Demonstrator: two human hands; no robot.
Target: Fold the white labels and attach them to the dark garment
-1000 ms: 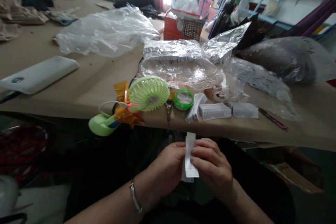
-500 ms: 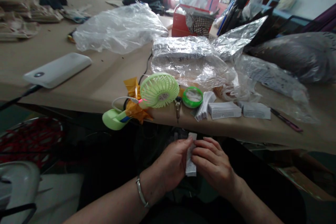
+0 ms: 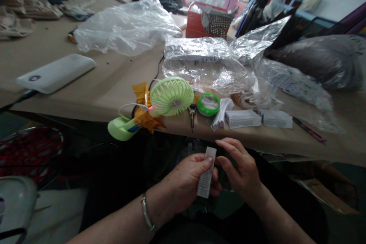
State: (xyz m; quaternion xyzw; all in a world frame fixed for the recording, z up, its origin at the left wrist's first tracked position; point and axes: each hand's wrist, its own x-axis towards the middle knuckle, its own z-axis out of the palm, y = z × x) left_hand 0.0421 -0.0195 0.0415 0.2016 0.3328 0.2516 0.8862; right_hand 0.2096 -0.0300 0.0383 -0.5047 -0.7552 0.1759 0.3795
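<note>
Between the thumb and fingers of my left hand [image 3: 187, 179] is a narrow white printed label [image 3: 205, 183], held upright above my lap. Whether it is one label or a thin stack I cannot tell. My right hand [image 3: 243, 169] is just to its right, fingers apart, with nothing visible in them. On the table edge beyond lie a fanned bundle of labels [image 3: 222, 113] and two neat label stacks, one in the middle [image 3: 243, 119] and one further right [image 3: 276, 119]. A green round tub [image 3: 208, 104] and a small pointed tool [image 3: 192, 117] sit left of them.
A green fan [image 3: 172, 97] is taped at the table edge, its cable running to its handle. A white power bank [image 3: 57, 73] lies left. Clear plastic bags [image 3: 126, 28] cover the back. Purple-handled scissors or tweezers [image 3: 310, 130] rest at right. A red box [image 3: 197, 23] stands behind.
My right hand has come away from the label and its fingers have opened. The label, now tilted slightly, stays in my left hand with its printed face more visible. The view has shifted slightly.
</note>
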